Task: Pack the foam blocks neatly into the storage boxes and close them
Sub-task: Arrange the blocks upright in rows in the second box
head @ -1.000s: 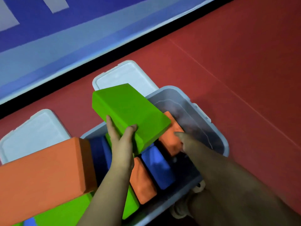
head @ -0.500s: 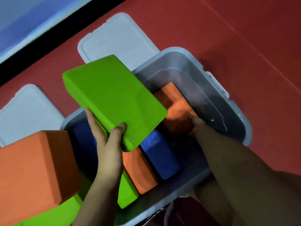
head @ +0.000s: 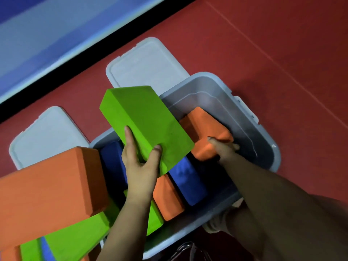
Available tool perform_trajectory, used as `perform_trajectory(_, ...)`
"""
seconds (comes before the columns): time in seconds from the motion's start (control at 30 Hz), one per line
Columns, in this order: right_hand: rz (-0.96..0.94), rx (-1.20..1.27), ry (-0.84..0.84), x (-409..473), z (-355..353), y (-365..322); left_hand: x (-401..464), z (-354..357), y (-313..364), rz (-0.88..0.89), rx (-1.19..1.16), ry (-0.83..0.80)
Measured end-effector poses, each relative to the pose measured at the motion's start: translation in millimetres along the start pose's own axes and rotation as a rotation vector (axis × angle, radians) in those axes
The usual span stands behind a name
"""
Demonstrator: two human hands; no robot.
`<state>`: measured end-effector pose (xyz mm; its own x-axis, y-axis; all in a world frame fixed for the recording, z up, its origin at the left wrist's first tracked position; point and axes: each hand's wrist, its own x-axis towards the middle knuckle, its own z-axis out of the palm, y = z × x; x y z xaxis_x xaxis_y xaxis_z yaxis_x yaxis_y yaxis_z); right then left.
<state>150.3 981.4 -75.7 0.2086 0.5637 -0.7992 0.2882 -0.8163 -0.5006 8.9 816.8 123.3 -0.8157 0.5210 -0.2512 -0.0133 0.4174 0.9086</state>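
Note:
A grey storage box [head: 263, 127] stands open on the red floor. My left hand [head: 140, 166] grips a large green foam block [head: 145, 121] and holds it tilted above the box's left half. My right hand [head: 222, 147] reaches into the box and grasps an orange block [head: 203, 132] near the far right end, lifted at an angle. Inside stand an orange block [head: 167, 198], a blue block [head: 186, 181], a dark blue block [head: 111, 162] and a green one [head: 154, 219], partly hidden by my arm.
Two grey lids [head: 148, 68] [head: 47, 134] lie flat on the floor behind the box. A pile of blocks sits at the near left: a big orange block [head: 49, 193] on top of a green block [head: 75, 240]. A black strip and blue wall run along the back.
My right hand has taken hold of the orange block at the box's far end and tilted it up. The green block in my left hand stays above the box.

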Motion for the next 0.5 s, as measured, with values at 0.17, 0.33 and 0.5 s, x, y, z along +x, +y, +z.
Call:
perform_trajectory(0.17,-0.487,-0.329,0.122,-94,-13,-68,-16,-21,11,-0.055,0.001,-0.001)
perform_trajectory(0.33,-0.869,-0.699,-0.020,-115,-2,-89,-34,-46,20,-0.051,0.139,0.001)
perform_trajectory(0.5,-0.906,-0.757,-0.115,-117,34,-93,-61,-56,6,-0.125,0.216,-0.020)
